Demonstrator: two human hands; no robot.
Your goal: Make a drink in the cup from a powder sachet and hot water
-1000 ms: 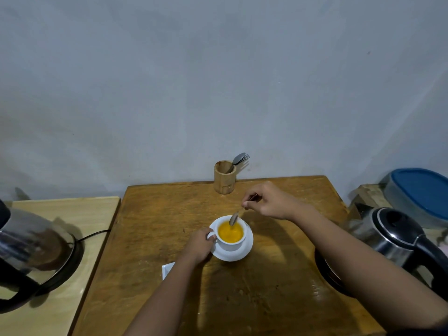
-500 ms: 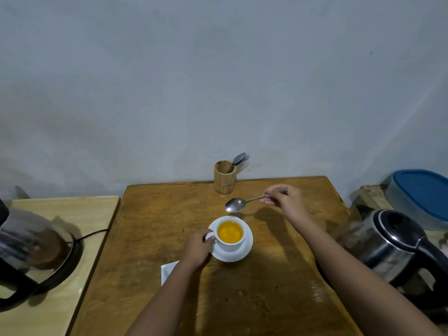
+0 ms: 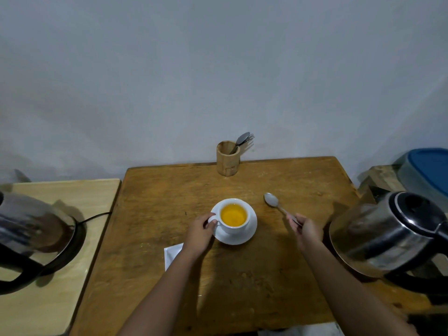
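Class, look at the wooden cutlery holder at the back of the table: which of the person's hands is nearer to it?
Neither clearly; the distances look similar. The left hand is at the cup handle, in front of the wooden cutlery holder; the right hand, gripping the spoon, is in front and further right.

Wooden utensil holder (image 3: 228, 158) at the table's (image 3: 303, 180) far edge, blue-lidded container (image 3: 428, 169) far right

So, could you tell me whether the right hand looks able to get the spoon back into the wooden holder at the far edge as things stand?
Probably yes. The right hand holds the spoon beside the cup, and the table between it and the wooden holder is bare.
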